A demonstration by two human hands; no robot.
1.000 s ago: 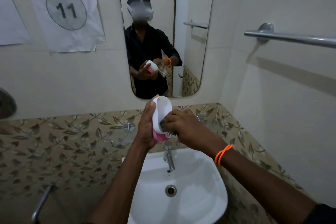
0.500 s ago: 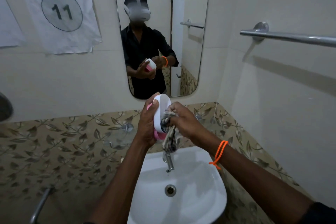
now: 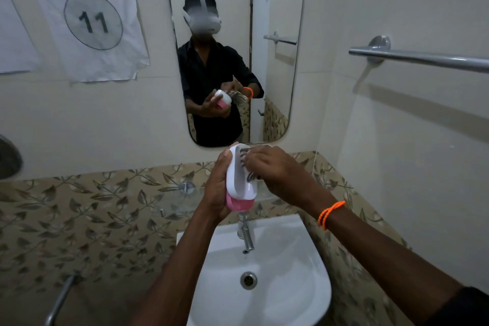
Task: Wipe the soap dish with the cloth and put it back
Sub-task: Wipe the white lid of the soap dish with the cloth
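The cloth is mostly hidden under the right hand.

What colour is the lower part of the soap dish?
Pink; the lower part of the soap dish shows pink below its white top, best in the head view.

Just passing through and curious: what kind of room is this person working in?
Most likely a small bathroom or washroom. A white wash basin with a tap sits below a wall mirror, and a metal towel rail is fixed to the side wall.
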